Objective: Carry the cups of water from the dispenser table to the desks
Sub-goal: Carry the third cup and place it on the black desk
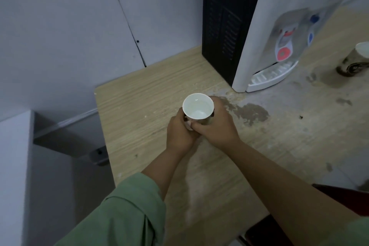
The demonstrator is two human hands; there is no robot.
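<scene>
A white cup (198, 108) with clear water in it is held over the left part of the wooden dispenser table (139, 110). My left hand (180, 133) wraps its near left side and my right hand (214, 124) wraps its right side, fingers meeting in front. A second patterned cup (354, 60) stands on the table at the far right, apart from both hands. The white water dispenser (265, 26) with red and blue taps stands behind the held cup to the right.
The tabletop is worn and stained right of the held cup. A grey wall runs along the back and left. The table's left edge drops to a gap with a metal bracket (95, 154). A dark red object (347, 197) sits at the near right edge.
</scene>
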